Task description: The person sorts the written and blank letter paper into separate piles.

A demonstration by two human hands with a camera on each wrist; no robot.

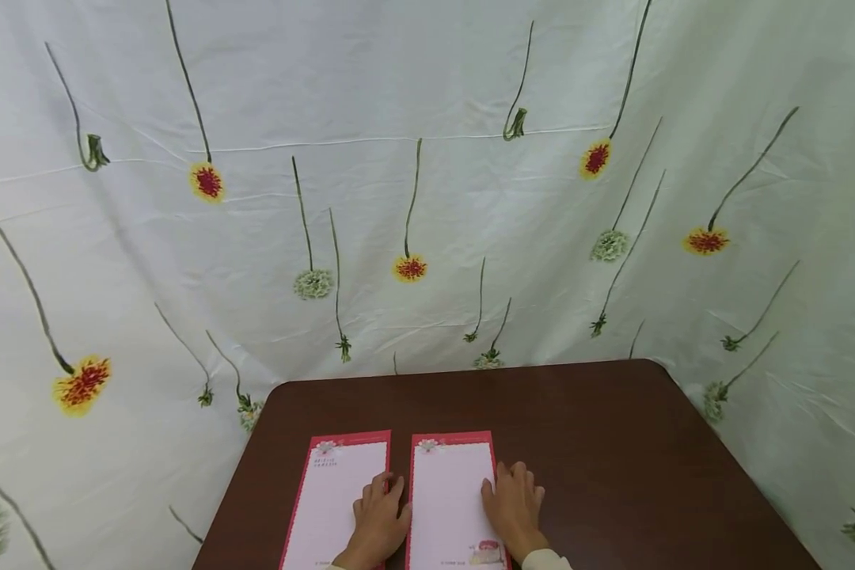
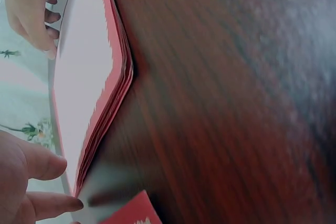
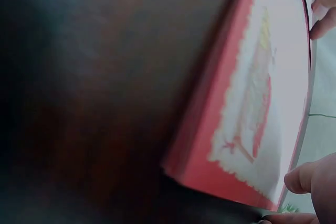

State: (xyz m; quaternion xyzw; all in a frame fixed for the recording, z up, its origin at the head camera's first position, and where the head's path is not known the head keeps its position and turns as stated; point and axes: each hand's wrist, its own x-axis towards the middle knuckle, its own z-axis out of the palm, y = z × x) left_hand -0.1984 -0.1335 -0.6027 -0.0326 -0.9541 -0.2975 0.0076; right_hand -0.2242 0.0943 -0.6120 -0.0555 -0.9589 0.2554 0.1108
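Observation:
Two red-bordered sheets of writing paper lie side by side in the head view. The left letter sheet (image 1: pixel 324 507) carries a little handwriting near its top; the right one (image 1: pixel 445 499) has a small picture at its lower right. Pages stacked along its edge show the right one to be a letter pad (image 2: pixel 86 72) in the left wrist view. My left hand (image 1: pixel 378 522) rests over the gap, fingers on the left sheet's right edge, thumb toward the pad. My right hand (image 1: pixel 514 507) touches the pad's right edge, its thumb (image 3: pixel 300 179) close on the paper, fingers spread beside it.
Both papers lie on a dark brown table (image 1: pixel 613 467) with rounded far corners. A pale cloth (image 1: pixel 370 95) printed with flowers hangs behind and around it. The left sheet's red corner (image 2: pixel 134 211) shows low in the left wrist view.

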